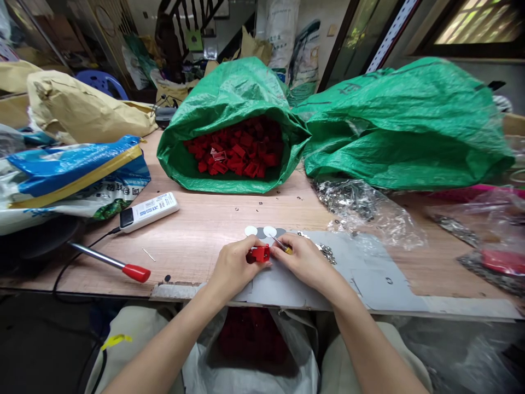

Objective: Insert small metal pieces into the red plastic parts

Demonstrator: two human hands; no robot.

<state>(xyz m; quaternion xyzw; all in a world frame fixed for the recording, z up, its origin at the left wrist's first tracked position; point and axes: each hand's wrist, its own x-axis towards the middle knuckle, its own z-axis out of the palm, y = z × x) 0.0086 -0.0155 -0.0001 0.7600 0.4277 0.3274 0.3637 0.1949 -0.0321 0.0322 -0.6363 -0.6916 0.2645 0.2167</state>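
Between the fingers of my left hand (pixel 235 266) is a small red plastic part (pixel 261 253), held above the grey mat (pixel 369 273). My right hand (pixel 305 259) is closed round a thin tool with a yellow handle (pixel 288 250) and a slim metal shaft; its exact kind is unclear. Both hands nearly meet over the mat. Small metal pieces (pixel 328 254) lie in a pile just behind my right hand. Two white discs (pixel 251 231) show on the mat's far edge, beyond my fingers.
A green sack (pixel 229 76) lies open with many red parts (pixel 241 150) inside. Another green sack (pixel 410 126) rests at right, behind a clear bag of metal pieces (pixel 348 200). A white handheld device (pixel 150 212) and a red-tipped lever (pixel 136 272) are at left. An open bag (pixel 197 361) sits below the table edge.
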